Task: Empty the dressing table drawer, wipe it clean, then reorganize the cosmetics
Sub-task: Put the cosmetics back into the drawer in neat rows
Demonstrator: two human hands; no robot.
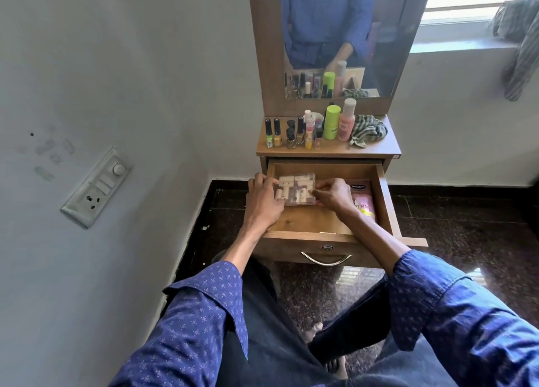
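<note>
drawer (382, 194): 1 clear box (297, 189), 1 pink pouch (363, 201) | left hand (262, 198), right hand (332, 195) both grip box

Bright daylight from window (466, 10) at upper right. Glare patch on polished floor (478, 278) at right. Wall (87, 66) at left evenly lit, soft shadows only. Strong wide-angle bending toward edges. Slight softness overall; small labels unreadable.

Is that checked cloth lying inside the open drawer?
No, the checked cloth lies on the tabletop beside the bottles, while the open drawer below holds a clear box and a pink pouch.
</note>
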